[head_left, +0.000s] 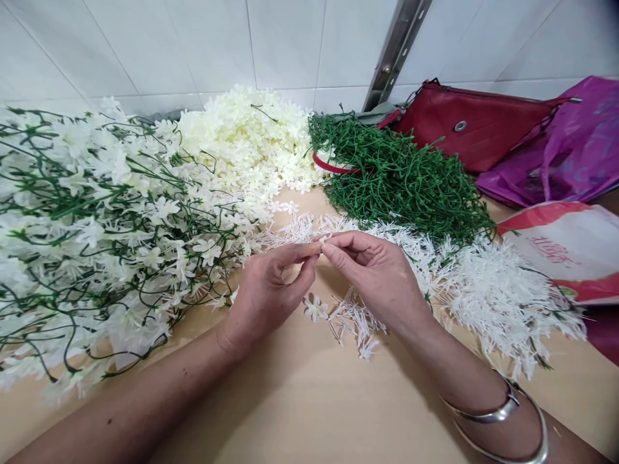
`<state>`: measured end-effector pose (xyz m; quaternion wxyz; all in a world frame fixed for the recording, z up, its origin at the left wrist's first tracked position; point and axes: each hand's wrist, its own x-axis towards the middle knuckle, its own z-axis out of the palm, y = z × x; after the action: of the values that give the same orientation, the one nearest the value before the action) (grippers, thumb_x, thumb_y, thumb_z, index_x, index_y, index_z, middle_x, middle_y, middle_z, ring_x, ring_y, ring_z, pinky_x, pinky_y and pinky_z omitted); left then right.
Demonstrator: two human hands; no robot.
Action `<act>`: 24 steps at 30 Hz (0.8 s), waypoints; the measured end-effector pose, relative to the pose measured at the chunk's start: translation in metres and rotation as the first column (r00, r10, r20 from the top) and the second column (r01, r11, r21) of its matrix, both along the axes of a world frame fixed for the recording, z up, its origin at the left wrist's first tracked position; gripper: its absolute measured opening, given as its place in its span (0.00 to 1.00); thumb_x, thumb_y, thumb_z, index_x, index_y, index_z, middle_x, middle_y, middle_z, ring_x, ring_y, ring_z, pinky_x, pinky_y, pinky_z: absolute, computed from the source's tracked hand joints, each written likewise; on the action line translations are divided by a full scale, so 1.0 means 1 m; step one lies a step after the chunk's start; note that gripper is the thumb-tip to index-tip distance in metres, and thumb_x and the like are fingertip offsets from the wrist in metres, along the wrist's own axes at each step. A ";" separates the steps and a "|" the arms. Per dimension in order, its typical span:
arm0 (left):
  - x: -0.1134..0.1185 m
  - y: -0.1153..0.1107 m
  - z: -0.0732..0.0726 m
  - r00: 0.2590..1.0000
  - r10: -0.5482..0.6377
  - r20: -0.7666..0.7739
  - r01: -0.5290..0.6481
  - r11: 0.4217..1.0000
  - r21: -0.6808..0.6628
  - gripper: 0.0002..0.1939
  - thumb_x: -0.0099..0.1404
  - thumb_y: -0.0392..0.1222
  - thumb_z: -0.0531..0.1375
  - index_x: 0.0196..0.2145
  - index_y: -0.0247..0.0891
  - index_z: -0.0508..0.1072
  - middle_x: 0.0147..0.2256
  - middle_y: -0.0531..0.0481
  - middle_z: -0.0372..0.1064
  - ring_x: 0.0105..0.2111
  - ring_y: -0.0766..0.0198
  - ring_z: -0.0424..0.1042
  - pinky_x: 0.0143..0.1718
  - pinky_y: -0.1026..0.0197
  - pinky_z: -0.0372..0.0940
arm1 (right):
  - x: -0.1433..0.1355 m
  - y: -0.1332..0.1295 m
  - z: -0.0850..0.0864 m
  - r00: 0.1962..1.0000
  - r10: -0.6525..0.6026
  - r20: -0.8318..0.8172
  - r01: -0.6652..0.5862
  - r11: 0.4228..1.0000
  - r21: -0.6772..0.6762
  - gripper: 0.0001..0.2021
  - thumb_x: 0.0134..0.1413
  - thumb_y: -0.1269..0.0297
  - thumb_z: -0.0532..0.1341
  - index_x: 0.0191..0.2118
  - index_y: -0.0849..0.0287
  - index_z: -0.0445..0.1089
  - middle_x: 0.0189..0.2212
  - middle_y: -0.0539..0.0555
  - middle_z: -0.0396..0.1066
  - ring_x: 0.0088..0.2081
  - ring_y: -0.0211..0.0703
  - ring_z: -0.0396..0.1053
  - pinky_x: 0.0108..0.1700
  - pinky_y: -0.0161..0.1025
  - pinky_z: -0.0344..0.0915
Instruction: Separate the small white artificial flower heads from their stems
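My left hand (271, 287) and my right hand (377, 274) meet at the fingertips above the table, both pinched closed. Between the fingertips shows a small white piece (323, 240), mostly hidden, perhaps a flower part; which hand grips it is hard to tell. Just below the hands, a single white flower (316, 309) lies on the wooden table (309, 399). Beside it is a small heap of thin white stamens (355, 319). Behind my fingers, more white stamens (300, 227) are spread out.
Assembled white flowers with green stems (111, 238) fill the left. Loose cream blossoms (256, 138) lie at the back, green stems (406, 180) right of them. A white stamen pile (503, 296), red bag (474, 125), purple bag (575, 148) and printed packet (565, 248) occupy the right.
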<state>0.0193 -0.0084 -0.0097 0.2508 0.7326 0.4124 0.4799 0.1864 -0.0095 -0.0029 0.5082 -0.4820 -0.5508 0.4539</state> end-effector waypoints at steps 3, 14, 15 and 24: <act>0.000 0.000 -0.001 1.000 -0.005 0.017 0.006 1.000 -0.018 0.10 0.64 0.32 0.63 0.42 0.34 0.82 0.40 0.46 0.84 0.39 0.61 0.83 0.46 0.64 0.76 | 0.000 0.000 -0.001 1.000 0.000 -0.008 0.000 1.000 -0.006 0.06 0.54 0.60 0.68 0.32 0.57 0.77 0.34 0.53 0.79 0.38 0.43 0.75 0.44 0.41 0.71; 0.001 0.001 0.000 0.996 0.005 0.091 0.015 0.976 -0.218 0.08 0.63 0.34 0.64 0.39 0.37 0.83 0.37 0.49 0.84 0.36 0.63 0.82 0.42 0.65 0.74 | 0.001 -0.002 -0.005 0.990 -0.033 0.139 0.014 0.991 0.134 0.06 0.60 0.64 0.64 0.33 0.57 0.76 0.33 0.51 0.77 0.36 0.40 0.72 0.42 0.39 0.67; 0.001 0.001 -0.001 0.995 0.002 0.103 0.022 0.972 -0.235 0.08 0.63 0.34 0.64 0.39 0.37 0.83 0.37 0.49 0.84 0.36 0.64 0.82 0.42 0.65 0.74 | 0.000 -0.003 -0.005 0.988 -0.037 0.152 0.013 0.988 0.157 0.06 0.61 0.65 0.63 0.33 0.57 0.75 0.32 0.50 0.76 0.36 0.40 0.72 0.42 0.38 0.66; 0.001 0.004 0.001 0.976 0.027 0.218 0.056 0.929 -0.366 0.05 0.61 0.39 0.67 0.34 0.35 0.83 0.32 0.49 0.83 0.30 0.66 0.77 0.32 0.67 0.69 | -0.005 -0.004 -0.005 0.972 -0.044 0.229 -0.014 0.970 0.245 0.07 0.63 0.69 0.60 0.33 0.57 0.73 0.32 0.49 0.73 0.35 0.39 0.69 0.40 0.38 0.64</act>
<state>0.0200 -0.0046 -0.0083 0.4318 0.6179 0.4599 0.4694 0.1812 -0.0134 -0.0076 0.4989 -0.4697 -0.6547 0.3190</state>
